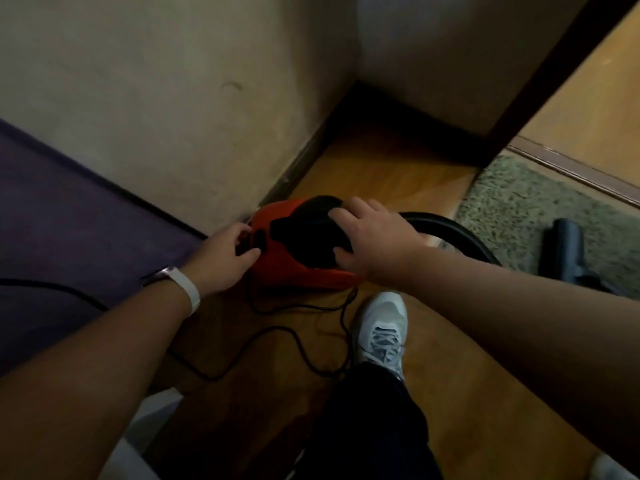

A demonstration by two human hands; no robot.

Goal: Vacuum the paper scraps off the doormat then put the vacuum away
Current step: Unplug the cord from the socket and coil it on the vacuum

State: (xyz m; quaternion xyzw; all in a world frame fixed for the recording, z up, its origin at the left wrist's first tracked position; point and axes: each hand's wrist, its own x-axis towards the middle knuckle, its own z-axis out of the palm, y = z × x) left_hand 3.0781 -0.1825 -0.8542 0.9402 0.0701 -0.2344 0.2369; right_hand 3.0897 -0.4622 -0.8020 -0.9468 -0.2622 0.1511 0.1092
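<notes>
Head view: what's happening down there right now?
A person bends over a red and black vacuum on the wooden floor by the beige wall. The left hand pinches a black part at its end; the right hand clasps its black top. Its black hose curves toward the black nozzle lying on the green shaggy doormat. The black cord lies loose.

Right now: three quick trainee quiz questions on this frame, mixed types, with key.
1. True or false: the nozzle lies on the doormat.
2. The vacuum stands on: A a table, B the wood floor, C the doormat.
3. Fill in: the white band is on the ___ wrist.

Key: 1 true; 2 B; 3 left.
</notes>
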